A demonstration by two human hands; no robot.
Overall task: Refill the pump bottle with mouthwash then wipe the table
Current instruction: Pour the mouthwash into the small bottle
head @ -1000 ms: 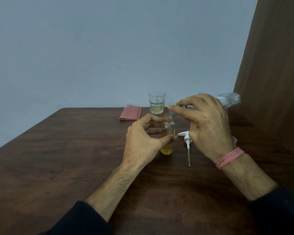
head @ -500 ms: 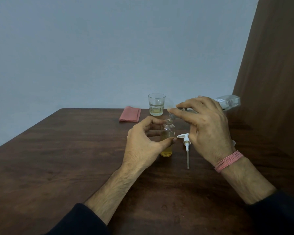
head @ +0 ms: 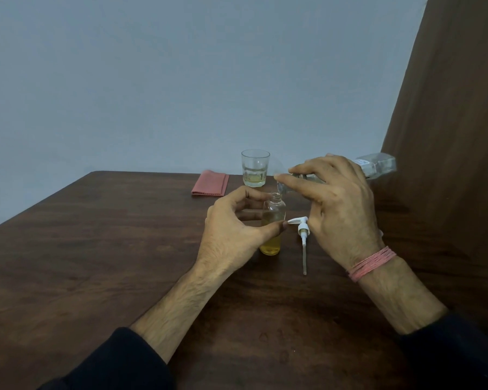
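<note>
A small clear pump bottle (head: pixel 273 220) stands open on the brown table (head: pixel 110 249), its lower part filled with yellow liquid. My left hand (head: pixel 231 229) curls round it, thumb on its front. My right hand (head: pixel 335 204) grips a larger clear mouthwash bottle (head: pixel 378 166), tipped almost level, with its mouth right over the small bottle's neck. The white pump head (head: pixel 302 229) with its long tube lies flat on the table between my hands.
A drinking glass (head: pixel 255 168) with a little yellowish liquid stands at the table's far edge. A folded red cloth (head: pixel 210 183) lies to its left. A brown wooden panel (head: pixel 448 136) rises along the right side.
The two hands and both bottles keep almost the same pose. The mouthwash bottle stays tipped over the small bottle's neck; the view has shifted slightly.
</note>
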